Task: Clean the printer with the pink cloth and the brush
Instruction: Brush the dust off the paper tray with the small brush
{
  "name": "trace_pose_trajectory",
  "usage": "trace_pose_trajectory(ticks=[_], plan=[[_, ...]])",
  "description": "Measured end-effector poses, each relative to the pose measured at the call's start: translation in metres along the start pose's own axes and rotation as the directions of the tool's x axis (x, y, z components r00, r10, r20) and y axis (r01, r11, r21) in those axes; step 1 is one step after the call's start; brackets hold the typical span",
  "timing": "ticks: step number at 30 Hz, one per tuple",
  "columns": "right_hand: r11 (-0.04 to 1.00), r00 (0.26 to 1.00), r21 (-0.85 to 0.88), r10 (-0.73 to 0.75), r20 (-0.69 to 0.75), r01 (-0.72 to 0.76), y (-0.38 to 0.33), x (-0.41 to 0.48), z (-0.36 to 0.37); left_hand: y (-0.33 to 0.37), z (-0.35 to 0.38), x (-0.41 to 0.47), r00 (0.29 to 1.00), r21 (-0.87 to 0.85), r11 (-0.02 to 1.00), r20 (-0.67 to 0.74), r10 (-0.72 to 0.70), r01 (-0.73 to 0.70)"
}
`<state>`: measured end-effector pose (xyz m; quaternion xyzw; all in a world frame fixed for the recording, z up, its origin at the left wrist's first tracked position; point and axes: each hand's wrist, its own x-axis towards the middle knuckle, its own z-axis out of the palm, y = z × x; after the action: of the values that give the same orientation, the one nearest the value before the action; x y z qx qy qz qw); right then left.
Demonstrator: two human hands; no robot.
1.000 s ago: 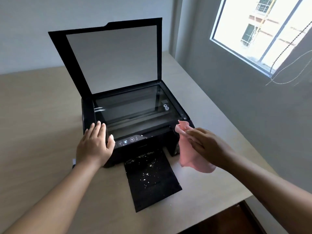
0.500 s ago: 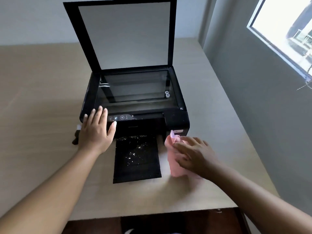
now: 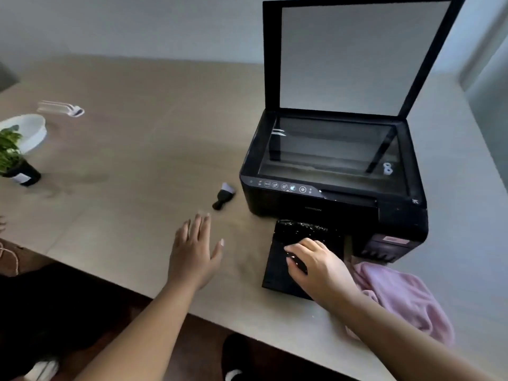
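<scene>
The left hand [image 3: 193, 251] has lifted off the printer's [image 3: 330, 199] front corner and now hovers with fingers spread at lower centre, below the brush [image 3: 224, 196]. The right hand [image 3: 316, 266] has let go of the pink cloth [image 3: 398, 298], which now lies at lower right, and rests on the output tray [image 3: 277, 273].

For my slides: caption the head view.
Left hand open near brush; right hand on printer's output tray, pink cloth beside it.
</scene>
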<state>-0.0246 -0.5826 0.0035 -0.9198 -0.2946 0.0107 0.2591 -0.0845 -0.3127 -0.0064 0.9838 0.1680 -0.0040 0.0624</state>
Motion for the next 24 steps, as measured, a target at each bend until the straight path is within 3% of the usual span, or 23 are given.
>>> trace_pose_trajectory(ticks=[4,9,13,16,19,24], plan=[[1.0,0.999,0.029,-0.003,0.039,0.002,-0.045,0.048,0.043,-0.05,0.02,-0.008,0.992,0.049,0.997,0.113,-0.056,0.051],[0.991,0.981,0.058,0.113,0.158,-0.123,-0.086,0.115,0.102,-0.106,0.05,0.003,0.974,0.08,0.997,0.225,-0.022,0.005],[0.975,0.957,0.018,0.213,0.198,-0.22,-0.1,0.164,0.135,-0.129,0.062,0.021,0.982,0.032,0.997,0.176,0.064,-0.071],[0.957,0.934,-0.121,0.286,0.215,-0.265,-0.105,0.198,0.156,-0.14,0.072,0.033,0.981,0.028,0.994,0.165,0.104,-0.11],[0.947,0.912,-0.158,0.313,0.264,-0.28,-0.107,0.212,0.173,-0.142,0.078,0.034,0.984,0.005,0.996,0.152,0.089,-0.091],[0.949,0.934,-0.143,0.306,0.184,-0.282,-0.114,0.19,0.169,-0.146,0.083,0.035,0.991,-0.005,0.999,0.129,0.047,-0.047]])
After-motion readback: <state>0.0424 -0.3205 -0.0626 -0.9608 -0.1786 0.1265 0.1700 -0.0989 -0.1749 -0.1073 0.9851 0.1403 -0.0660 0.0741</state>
